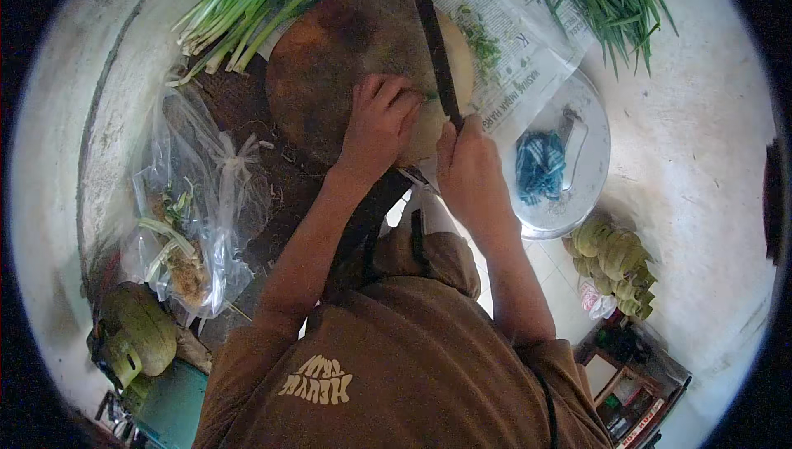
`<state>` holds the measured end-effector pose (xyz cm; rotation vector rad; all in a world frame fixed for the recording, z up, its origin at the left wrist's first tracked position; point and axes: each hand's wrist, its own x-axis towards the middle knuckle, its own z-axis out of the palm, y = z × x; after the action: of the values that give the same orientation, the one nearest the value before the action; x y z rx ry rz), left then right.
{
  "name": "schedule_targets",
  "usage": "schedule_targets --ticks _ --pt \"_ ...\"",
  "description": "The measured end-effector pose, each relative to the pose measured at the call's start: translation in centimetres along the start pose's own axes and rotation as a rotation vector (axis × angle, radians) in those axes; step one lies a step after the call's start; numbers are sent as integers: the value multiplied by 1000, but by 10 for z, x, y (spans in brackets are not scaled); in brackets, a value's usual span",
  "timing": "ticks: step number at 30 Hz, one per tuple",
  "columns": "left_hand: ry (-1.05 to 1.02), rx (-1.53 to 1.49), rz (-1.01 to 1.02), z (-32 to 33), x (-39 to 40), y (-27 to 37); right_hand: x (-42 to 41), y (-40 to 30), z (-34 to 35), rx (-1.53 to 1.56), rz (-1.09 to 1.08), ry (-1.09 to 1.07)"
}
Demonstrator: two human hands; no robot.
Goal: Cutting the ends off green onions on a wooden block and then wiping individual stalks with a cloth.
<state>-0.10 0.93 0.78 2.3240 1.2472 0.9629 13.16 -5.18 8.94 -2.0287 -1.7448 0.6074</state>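
Note:
My right hand (pixel 470 164) grips the handle of a knife with a long dark blade (pixel 435 46). The blade points away from me across the right part of a round wooden chopping board (pixel 322 53). My left hand (pixel 383 118) rests on the board left of the blade, fingers curled down. A bit of green leaf (pixel 430 95) shows between its fingers and the knife; whether the fingers pin it is hidden. Chopped greens (pixel 479 43) lie right of the board on newspaper (pixel 526 71) under clear plastic. A bunch of green onions (pixel 266 15) lies beyond the board, roots towards the left.
More green onion leaves (pixel 619 3) spread at the far right. A round metal lid (pixel 585 183) holds a blue checked cloth (pixel 540 164). Clear plastic bags (pixel 210 201) with root trimmings hang at left, above a green gourd-like object (pixel 139 325). Ketupat-like woven pouches (pixel 612 257) sit at right.

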Motion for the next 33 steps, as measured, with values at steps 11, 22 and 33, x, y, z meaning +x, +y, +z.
schedule_targets --ticks 11,22,33 --pt "-19 27 3 1 1 2 9 7 17 52 6 16" --pt "24 -60 -62 -4 2 2 -14 1 22 82 76 -6" --pt "74 -54 -27 0 0 -1 -10 -9 7 -23 18 5"
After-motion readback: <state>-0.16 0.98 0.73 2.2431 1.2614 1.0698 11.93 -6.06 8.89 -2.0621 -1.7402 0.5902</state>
